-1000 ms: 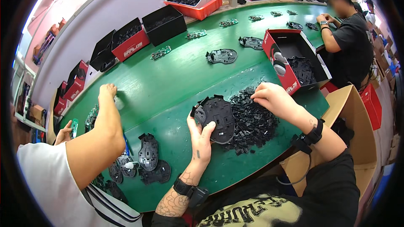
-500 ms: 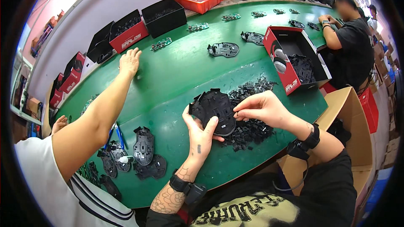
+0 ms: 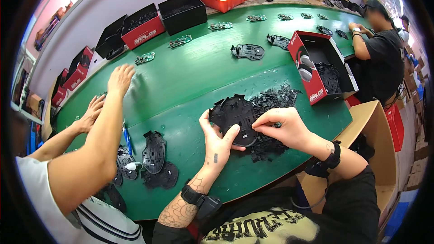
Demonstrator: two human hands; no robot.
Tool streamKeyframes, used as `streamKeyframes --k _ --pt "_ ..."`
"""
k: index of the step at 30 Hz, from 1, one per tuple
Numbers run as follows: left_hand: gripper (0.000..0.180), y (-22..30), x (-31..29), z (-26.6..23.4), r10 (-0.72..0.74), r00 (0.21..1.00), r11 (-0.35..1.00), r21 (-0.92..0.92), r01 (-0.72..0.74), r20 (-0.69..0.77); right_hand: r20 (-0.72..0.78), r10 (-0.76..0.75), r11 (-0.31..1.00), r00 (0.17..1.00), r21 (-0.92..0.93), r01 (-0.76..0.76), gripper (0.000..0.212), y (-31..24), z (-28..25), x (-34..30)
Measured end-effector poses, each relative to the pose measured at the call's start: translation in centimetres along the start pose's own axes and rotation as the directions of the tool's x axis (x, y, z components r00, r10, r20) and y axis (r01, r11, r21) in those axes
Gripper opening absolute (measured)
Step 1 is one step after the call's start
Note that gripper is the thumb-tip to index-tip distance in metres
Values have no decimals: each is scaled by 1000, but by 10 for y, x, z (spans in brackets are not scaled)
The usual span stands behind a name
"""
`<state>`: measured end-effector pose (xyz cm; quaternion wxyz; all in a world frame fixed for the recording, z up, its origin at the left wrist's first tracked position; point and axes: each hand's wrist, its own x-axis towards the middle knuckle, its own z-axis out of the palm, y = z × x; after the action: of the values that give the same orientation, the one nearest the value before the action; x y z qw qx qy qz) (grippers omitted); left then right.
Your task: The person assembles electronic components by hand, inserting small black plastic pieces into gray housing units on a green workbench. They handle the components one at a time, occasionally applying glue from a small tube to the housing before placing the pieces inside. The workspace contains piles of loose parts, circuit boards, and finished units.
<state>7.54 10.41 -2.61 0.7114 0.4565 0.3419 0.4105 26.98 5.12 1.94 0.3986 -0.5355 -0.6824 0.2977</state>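
While left hand (image 3: 218,147) clasps it, shell (image 3: 232,116) protrudes beyond.

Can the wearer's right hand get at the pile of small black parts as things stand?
Probably yes: the pile lies close by the right hand, and nothing visible blocks the way, though its fingers are pinched near the edge of the black shell.

Frame centre: black contoured plastic shell (image 3: 234,118) in left hand (image 3: 219,143), right hand (image 3: 285,125) at its right edge; right of shell, small black plastic pieces (image 3: 276,99) on flat green tabletop (image 3: 194,88); upper right, rectangular red-and-black cardboard box (image 3: 316,87)
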Motion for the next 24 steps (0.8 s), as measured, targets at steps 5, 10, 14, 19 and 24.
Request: streamKeyframes --k 5,10,14,19,24 --pt "78 -3 0 -1 29 999 999 -17 -29 -13 -6 -145 985 989 -96 144 14 8 4 2" --pt "78 1 -1 -1 8 1000 1000 -19 -7 16 19 -130 989 991 -62 131 13 11 3 3" --pt "77 -1 0 -2 10 1000 1000 -25 -9 21 14 -170 978 985 -121 170 14 13 7 2" --pt "74 -1 -1 -2 36 999 999 -25 -36 11 8 -239 939 971 -254 233 14 11 15 0" --pt "71 -1 0 -2 18 1000 1000 -11 -18 7 48 -252 907 967 -336 253 15 2 19 0"
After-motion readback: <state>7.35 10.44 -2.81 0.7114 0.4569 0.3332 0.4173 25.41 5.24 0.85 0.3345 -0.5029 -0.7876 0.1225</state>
